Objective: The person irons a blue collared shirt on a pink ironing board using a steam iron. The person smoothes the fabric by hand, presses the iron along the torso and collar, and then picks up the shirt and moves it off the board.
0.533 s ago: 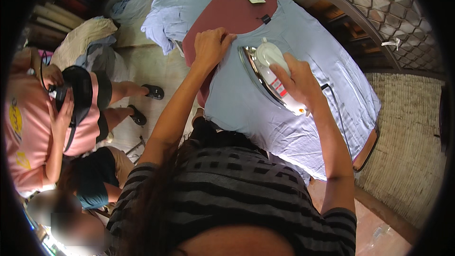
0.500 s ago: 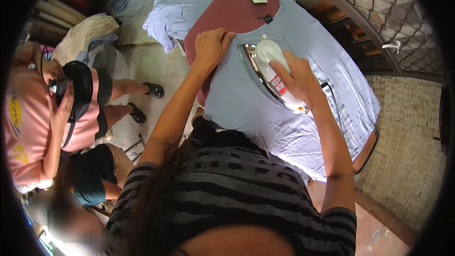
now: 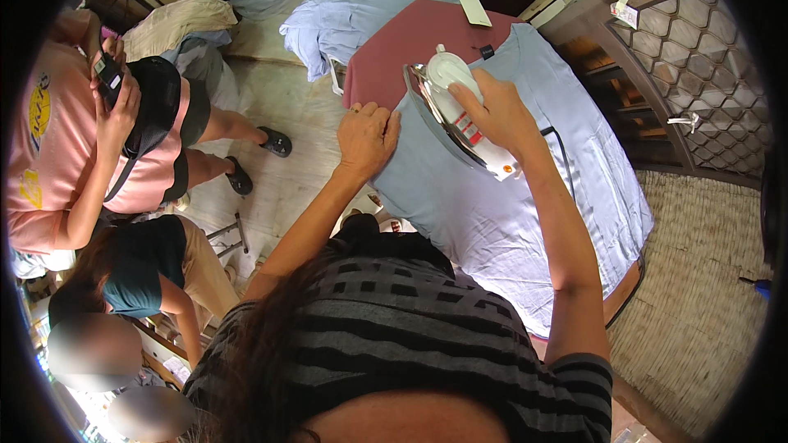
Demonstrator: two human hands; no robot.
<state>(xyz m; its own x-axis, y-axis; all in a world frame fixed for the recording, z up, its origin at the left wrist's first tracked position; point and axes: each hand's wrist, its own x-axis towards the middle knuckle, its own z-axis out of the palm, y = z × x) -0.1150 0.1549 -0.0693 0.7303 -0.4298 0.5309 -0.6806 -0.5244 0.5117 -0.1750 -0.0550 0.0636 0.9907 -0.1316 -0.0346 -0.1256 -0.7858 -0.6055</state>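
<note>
My right hand (image 3: 494, 111) is wrapped round the handle of a white electric iron (image 3: 447, 68) with a shiny metal soleplate. The iron is tilted, one metal edge showing on its left, over a light blue garment (image 3: 603, 213); whether the soleplate touches the cloth is hard to see. The garment is spread over a maroon ironing board (image 3: 398, 45), with creases toward the near end. At the board's left edge, my left hand (image 3: 367, 139) has its fingers curled over the garment's edge. A black label (image 3: 487, 51) shows at the collar, near a pale card tag (image 3: 474, 8).
More light blue cloth (image 3: 361, 0) is heaped beyond the board. A black cord (image 3: 562, 156) runs beside my right forearm. At left, a person in a pink shirt (image 3: 61, 131) holds a dark device; another person bends nearby. A lattice gate (image 3: 710, 82) stands at right.
The iron has moved farther up and left over the garment, beside the collar label. My left hand has come nearer along the board's left edge. The view has shifted slightly.
</note>
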